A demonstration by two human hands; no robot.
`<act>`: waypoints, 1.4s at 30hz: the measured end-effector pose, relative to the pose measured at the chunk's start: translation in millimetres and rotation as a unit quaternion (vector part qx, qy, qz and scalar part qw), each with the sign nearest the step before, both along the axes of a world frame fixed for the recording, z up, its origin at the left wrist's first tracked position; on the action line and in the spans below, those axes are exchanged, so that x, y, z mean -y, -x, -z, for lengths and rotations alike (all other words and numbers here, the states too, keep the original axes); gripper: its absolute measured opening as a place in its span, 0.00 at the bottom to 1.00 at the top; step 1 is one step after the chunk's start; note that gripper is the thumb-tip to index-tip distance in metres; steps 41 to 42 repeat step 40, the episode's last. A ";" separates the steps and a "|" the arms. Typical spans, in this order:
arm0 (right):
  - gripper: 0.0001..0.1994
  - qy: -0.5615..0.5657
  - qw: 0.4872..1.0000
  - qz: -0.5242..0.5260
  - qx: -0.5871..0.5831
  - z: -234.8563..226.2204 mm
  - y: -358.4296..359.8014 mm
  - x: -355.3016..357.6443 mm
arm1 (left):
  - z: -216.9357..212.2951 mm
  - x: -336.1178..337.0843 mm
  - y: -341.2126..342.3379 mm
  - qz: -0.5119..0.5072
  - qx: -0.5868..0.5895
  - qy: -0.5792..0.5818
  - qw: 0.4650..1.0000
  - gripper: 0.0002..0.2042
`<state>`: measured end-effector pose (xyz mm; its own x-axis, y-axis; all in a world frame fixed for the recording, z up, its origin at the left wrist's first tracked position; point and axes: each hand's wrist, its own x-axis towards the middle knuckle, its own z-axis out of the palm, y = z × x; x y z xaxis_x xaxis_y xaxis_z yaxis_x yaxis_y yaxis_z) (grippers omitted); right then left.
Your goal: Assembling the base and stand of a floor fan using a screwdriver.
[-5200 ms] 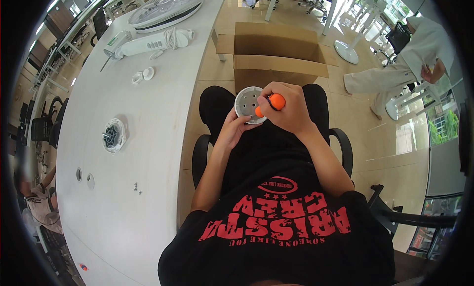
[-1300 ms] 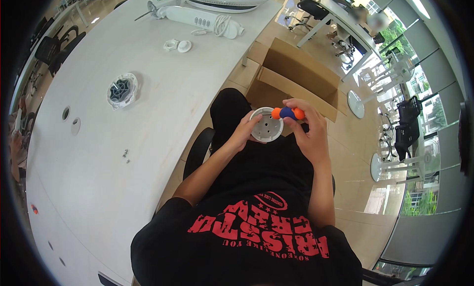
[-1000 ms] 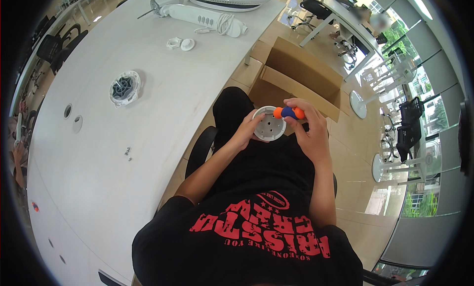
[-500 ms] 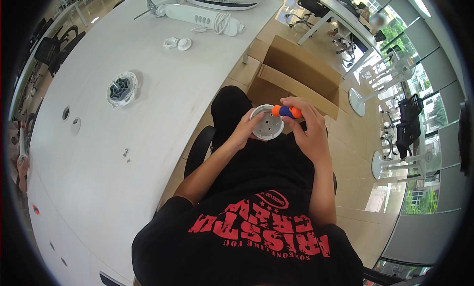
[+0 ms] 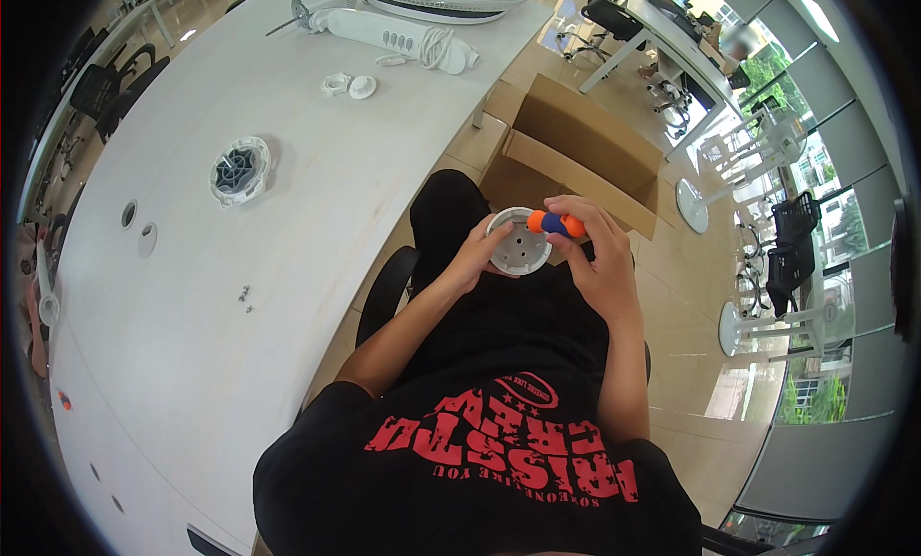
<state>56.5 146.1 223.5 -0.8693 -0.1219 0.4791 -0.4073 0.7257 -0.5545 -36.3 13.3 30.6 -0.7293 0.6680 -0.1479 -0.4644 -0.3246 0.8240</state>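
My left hand point(image 5: 474, 257) is closed round a shallow white plastic cup point(image 5: 520, 256), tilted so its inside faces me, with small holes in its floor. The thumb hooks over its rim. In my right hand point(image 5: 604, 259) is a screwdriver with an orange and blue handle point(image 5: 554, 224), gripped between thumb and fingers at the cup's upper right edge. Its shaft and tip cannot be made out. On the table to the left lie a round white part with a grey ribbed centre point(image 5: 240, 172) and several small screws point(image 5: 246, 297).
The white table point(image 5: 182, 364) carries a fan column with a coiled cord point(image 5: 393, 38), a motor housing point(image 5: 326, 0), a fan guard point(image 5: 446, 1), a white ring point(image 5: 336, 83) and a cap point(image 5: 363, 87). An open cardboard box point(image 5: 585, 148) stands beyond my knees. Another person's arm point(image 5: 36, 340) shows far left.
The screwdriver handle has tilted slightly, its cup-side end a little lower. The cup stays in my left hand. At the far left edge, a white part beside the other person shows more fully.
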 end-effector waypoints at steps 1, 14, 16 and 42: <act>0.17 -0.005 1.000 0.001 -0.002 0.0 -0.4 0.0 | 0.0 0.1 -0.6 0.001 0.000 0.000 1.000 0.24; 0.20 -0.026 0.998 -0.024 0.046 -9.9 2.6 1.1 | 5.7 -2.8 2.3 -0.004 0.018 -0.017 1.000 0.22; 0.21 -0.029 0.998 -0.031 0.049 -11.1 3.3 1.2 | 6.0 -3.0 3.0 -0.005 0.019 -0.016 1.000 0.22; 0.18 -0.014 0.994 -0.069 0.081 -4.7 19.2 6.9 | 8.2 -2.2 3.3 0.004 0.011 -0.020 1.000 0.23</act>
